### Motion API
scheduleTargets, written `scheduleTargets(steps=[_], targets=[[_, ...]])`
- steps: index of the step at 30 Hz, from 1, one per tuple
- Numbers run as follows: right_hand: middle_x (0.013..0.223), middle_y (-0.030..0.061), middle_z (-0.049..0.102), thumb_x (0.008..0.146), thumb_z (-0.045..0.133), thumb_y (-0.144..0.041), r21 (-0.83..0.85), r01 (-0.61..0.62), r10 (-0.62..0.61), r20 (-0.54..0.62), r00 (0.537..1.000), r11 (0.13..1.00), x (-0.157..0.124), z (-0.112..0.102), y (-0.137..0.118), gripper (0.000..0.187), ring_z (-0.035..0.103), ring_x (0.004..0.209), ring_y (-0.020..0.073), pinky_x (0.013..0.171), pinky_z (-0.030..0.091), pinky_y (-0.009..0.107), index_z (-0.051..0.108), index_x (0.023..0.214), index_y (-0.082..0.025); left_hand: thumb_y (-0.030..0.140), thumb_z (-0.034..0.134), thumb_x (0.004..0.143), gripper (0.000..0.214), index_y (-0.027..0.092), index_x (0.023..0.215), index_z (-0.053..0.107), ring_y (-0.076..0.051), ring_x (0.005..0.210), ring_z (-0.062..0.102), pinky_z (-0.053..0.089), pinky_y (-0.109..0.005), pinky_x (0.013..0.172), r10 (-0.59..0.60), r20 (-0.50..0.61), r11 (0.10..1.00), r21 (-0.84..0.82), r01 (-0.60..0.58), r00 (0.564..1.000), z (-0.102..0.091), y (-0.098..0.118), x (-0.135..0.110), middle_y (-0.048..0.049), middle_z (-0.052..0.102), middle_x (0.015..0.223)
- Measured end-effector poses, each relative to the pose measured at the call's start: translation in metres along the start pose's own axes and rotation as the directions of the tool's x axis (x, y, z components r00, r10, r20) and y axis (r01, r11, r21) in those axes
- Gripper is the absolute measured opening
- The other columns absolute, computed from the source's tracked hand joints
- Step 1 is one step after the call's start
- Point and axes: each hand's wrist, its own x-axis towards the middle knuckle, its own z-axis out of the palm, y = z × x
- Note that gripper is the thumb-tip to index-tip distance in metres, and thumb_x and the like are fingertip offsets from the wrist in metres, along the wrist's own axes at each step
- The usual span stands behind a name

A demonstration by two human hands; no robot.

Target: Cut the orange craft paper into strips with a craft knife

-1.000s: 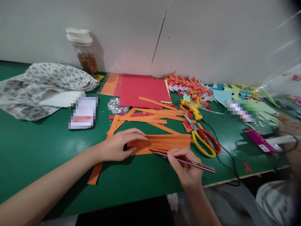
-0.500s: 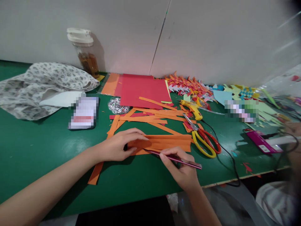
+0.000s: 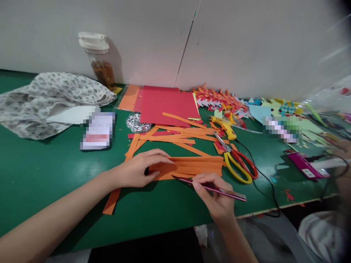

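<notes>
A folded strip of orange paper (image 3: pixel 197 165) lies on the green table, with a loose lower edge facing me. My left hand (image 3: pixel 142 168) holds its left end down, fingers curved over the top and thumb against the lower edge. Between the fingers of my right hand (image 3: pixel 215 195) is a slim pink craft knife (image 3: pixel 216 189), tilted, its dark pointed tip at the paper's lower edge. The fine shape of the tip is too small to make out. Loose orange strips (image 3: pixel 164 138) lie behind and under the folded paper.
Scissors (image 3: pixel 237 164) and a yellow glue gun (image 3: pixel 226 128) lie to the right, with a black cord. Red sheets (image 3: pixel 167 104) are at the back. A phone (image 3: pixel 98 131), patterned cloth (image 3: pixel 65 89) and tea bottle (image 3: pixel 100 62) stand left. Another person's hand (image 3: pixel 342 160) is far right.
My right hand has moved slightly right with the craft knife, its tip sliding along the paper's lower edge. My left hand has stayed in place.
</notes>
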Motion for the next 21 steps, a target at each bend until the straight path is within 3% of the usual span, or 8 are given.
scheduleTargets(steps=[5, 9, 13, 21], targets=[[0.067, 0.0027, 0.066, 0.083, 0.065, -0.024, -0.023, -0.049, 0.049, 0.011, 0.999, 0.999, 0.0005, 0.0, -0.0025, 0.012, 0.06, 0.06, 0.016, 0.054, 0.046, 0.027, 0.062, 0.071, -0.02, 0.0, 0.047, 0.078, 0.054, 0.024, 0.126, 0.054, -0.018, 0.12, 0.052, 0.045, -0.031, 0.101, 0.024, 0.013, 1.0, 0.006, -0.025, 1.0, -0.0011, 0.0022, -0.0019, -0.0056, 0.05, 0.132], [0.064, 0.001, 0.063, 0.083, 0.064, -0.022, -0.011, -0.038, 0.038, -0.038, 0.999, 0.999, 0.0017, -0.0017, -0.0016, 0.014, 0.057, 0.056, 0.0141, 0.052, 0.046, 0.025, 0.06, 0.069, -0.02, -0.003, 0.047, 0.07, 0.064, 0.025, 0.127, 0.053, -0.019, 0.12, 0.053, 0.048, -0.03, 0.096, 0.042, 0.015, 0.999, 0.016, -0.042, 0.999, -0.0009, 0.0026, -0.0034, -0.0054, 0.049, 0.134], [0.065, 0.0015, 0.064, 0.083, 0.063, -0.021, -0.045, -0.001, -0.001, -0.056, 0.998, 0.999, 0.0014, -0.0013, -0.0018, 0.014, 0.061, 0.059, 0.0153, 0.053, 0.049, 0.026, 0.06, 0.07, -0.021, -0.002, 0.047, 0.071, 0.061, 0.026, 0.125, 0.055, -0.018, 0.11, 0.058, 0.051, -0.028, 0.088, 0.052, 0.009, 0.998, 0.039, -0.052, 0.999, 0.0001, 0.0009, -0.0035, -0.0043, 0.051, 0.132], [0.079, 0.0042, 0.074, 0.083, 0.067, -0.02, -0.182, 0.148, -0.099, 0.253, 0.962, 0.972, 0.008, -0.0022, -0.0044, 0.004, 0.072, 0.071, 0.0177, 0.063, 0.056, 0.025, 0.063, 0.083, -0.022, -0.001, 0.048, 0.073, 0.057, 0.025, 0.124, 0.056, -0.017, 0.112, 0.058, 0.049, -0.027, 0.092, 0.079, -0.004, 0.996, 0.042, -0.078, 0.997, 0.0002, 0.003, -0.0019, -0.0048, 0.052, 0.131]])
